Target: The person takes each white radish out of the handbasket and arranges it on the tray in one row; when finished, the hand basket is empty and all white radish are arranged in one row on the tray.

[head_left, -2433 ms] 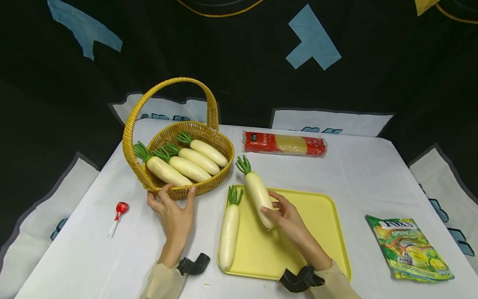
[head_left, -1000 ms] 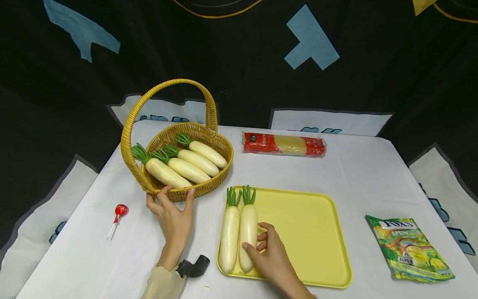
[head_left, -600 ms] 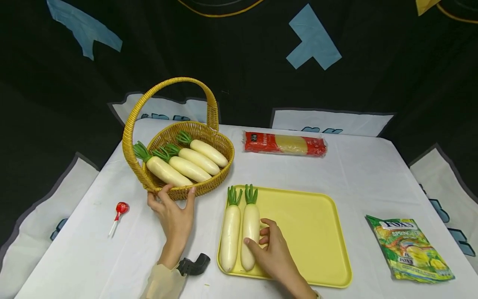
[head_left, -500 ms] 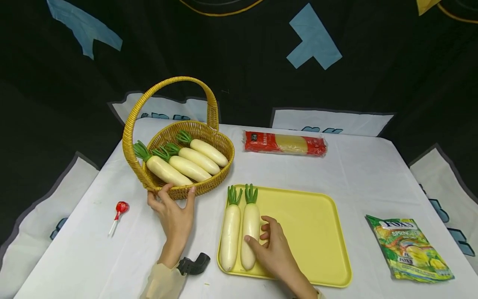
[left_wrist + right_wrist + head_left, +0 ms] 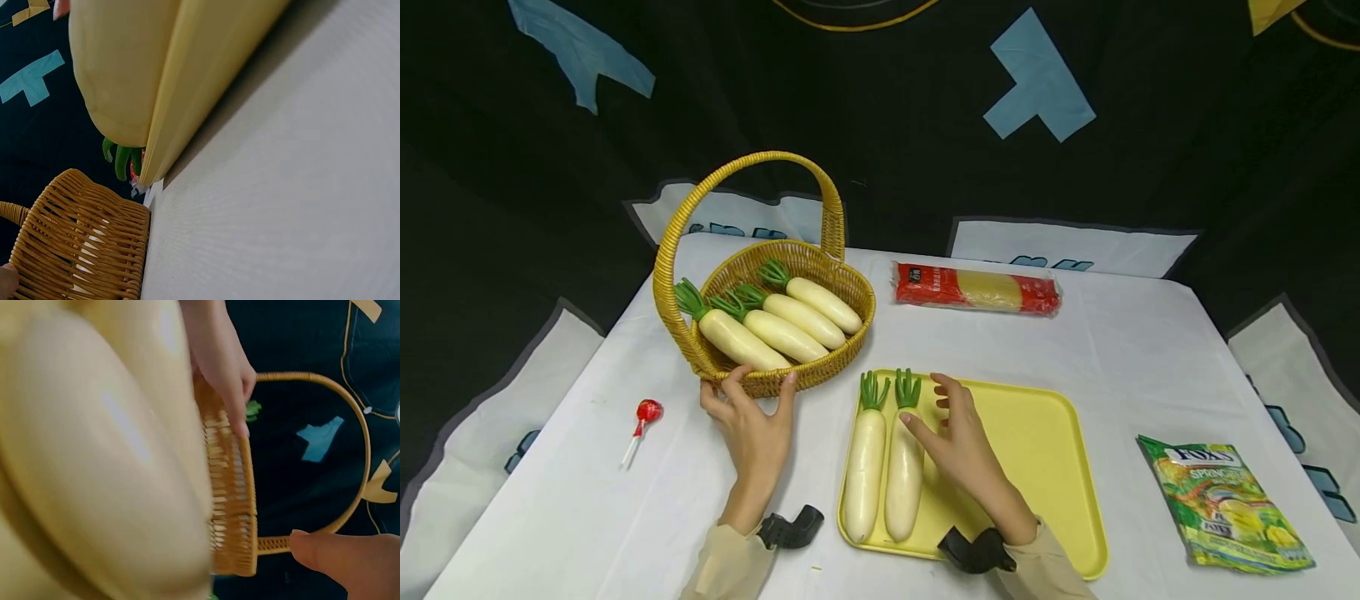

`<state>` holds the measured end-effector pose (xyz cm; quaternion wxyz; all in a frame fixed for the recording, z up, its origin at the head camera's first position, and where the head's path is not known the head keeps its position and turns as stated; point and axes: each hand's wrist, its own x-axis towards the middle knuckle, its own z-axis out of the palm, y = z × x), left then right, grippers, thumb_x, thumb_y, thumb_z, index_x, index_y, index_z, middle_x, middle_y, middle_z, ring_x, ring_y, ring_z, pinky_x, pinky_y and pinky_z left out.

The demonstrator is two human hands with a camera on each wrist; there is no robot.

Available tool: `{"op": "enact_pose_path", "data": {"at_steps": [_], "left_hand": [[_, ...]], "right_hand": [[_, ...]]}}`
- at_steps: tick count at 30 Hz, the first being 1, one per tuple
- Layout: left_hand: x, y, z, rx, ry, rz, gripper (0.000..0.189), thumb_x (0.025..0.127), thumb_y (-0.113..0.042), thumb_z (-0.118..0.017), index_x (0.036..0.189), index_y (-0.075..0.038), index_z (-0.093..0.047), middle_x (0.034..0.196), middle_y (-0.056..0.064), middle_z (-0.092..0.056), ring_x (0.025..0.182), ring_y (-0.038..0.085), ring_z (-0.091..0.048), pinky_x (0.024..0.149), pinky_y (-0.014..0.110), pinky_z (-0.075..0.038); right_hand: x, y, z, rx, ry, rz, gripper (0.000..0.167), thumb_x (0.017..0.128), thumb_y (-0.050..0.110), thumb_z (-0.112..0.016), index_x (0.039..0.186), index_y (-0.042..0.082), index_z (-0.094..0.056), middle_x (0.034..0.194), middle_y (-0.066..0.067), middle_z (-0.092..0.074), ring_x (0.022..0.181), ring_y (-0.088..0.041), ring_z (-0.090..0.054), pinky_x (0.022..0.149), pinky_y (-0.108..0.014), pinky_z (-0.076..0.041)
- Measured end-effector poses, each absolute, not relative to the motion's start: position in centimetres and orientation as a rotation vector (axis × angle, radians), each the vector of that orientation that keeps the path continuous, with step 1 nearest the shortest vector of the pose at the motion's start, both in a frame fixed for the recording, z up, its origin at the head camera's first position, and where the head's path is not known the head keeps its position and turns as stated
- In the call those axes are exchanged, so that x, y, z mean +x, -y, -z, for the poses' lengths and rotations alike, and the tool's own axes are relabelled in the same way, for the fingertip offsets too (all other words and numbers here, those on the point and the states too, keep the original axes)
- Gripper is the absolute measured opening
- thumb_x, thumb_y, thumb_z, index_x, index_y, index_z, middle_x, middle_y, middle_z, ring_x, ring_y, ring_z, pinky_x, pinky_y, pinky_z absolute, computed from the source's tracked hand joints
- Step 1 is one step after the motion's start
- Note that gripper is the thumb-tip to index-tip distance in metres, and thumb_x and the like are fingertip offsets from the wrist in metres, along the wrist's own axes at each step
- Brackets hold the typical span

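Note:
My left hand (image 5: 756,442) holds the near rim of a wicker basket (image 5: 831,372), its thumb (image 5: 236,412) over the rim in the right wrist view. Inside the basket lie several white radishes (image 5: 816,302) with green tops. Two more lie side by side on a yellow tray (image 5: 1030,467): a left radish (image 5: 865,475) along the tray's left edge and a right radish (image 5: 904,492). Over the tray, just right of that second radish's leafy end, my right hand (image 5: 962,446) is spread with nothing in its grasp. Its thumb overlaps the radish in the head view.
A red-and-yellow noodle packet (image 5: 977,289) lies behind the tray. To the right is a green FOX'S candy bag (image 5: 1225,504). A red lollipop (image 5: 643,425) lies left of my left hand. The basket's tall handle (image 5: 748,158) arches above its contents.
My right hand lowered a radish onto the tray beside the other one. It has since let go and moved forward to the leafy end. My left hand stayed at the basket.

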<state>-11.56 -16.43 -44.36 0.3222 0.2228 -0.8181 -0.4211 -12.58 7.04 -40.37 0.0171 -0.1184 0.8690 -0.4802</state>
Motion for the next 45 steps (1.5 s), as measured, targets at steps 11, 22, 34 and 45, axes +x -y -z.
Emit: {"op": "enact_pose_path", "data": {"at_steps": [11, 22, 34, 45], "left_hand": [[-11.5, 16.4, 44.4, 0.594, 2.154, 1.101, 0.061, 0.078, -0.046, -0.066, 0.118, -0.009, -0.039, 0.138, 0.027, -0.006, 0.131, 0.042, -0.013, 0.103, 0.054, -0.022], [-11.4, 16.5, 44.2, 0.587, 2.155, 1.100, 0.061, 0.078, -0.045, -0.066, 0.119, -0.009, -0.039, 0.140, 0.027, -0.005, 0.131, 0.043, -0.014, 0.104, 0.054, -0.021], [-11.3, 16.5, 44.3, 0.575, 2.134, 1.075, 0.055, 0.080, -0.038, -0.066, 0.117, -0.007, -0.040, 0.137, 0.030, -0.007, 0.130, 0.044, -0.015, 0.102, 0.056, -0.022], [-11.4, 16.4, 44.4, 0.575, 2.117, 1.048, 0.050, 0.079, -0.030, -0.067, 0.114, -0.006, -0.041, 0.137, 0.030, -0.010, 0.130, 0.044, -0.017, 0.101, 0.056, -0.025]], "right_hand": [[-18.1, -4.8, 37.0, -0.506, -2.829, 1.311, 0.068, 0.083, 0.035, -0.063, 0.136, 0.008, -0.031, 0.128, -0.020, -0.039, 0.117, -0.032, -0.042, 0.092, -0.046, -0.040], [-21.2, -0.4, 34.1, -0.755, -2.715, 1.118, 0.073, 0.085, 0.039, -0.060, 0.141, 0.008, -0.025, 0.139, -0.018, -0.033, 0.129, -0.030, -0.034, 0.101, -0.048, -0.035], [-21.9, 7.2, 33.2, -1.193, -2.612, 0.754, 0.064, 0.086, 0.035, -0.059, 0.141, 0.019, -0.030, 0.138, -0.013, -0.040, 0.126, -0.026, -0.040, 0.101, -0.038, -0.037], [-22.0, 11.3, 34.9, -1.305, -2.601, 0.567, 0.062, 0.085, 0.029, -0.062, 0.139, 0.019, -0.033, 0.131, -0.010, -0.047, 0.116, -0.022, -0.048, 0.091, -0.030, -0.044]]}}
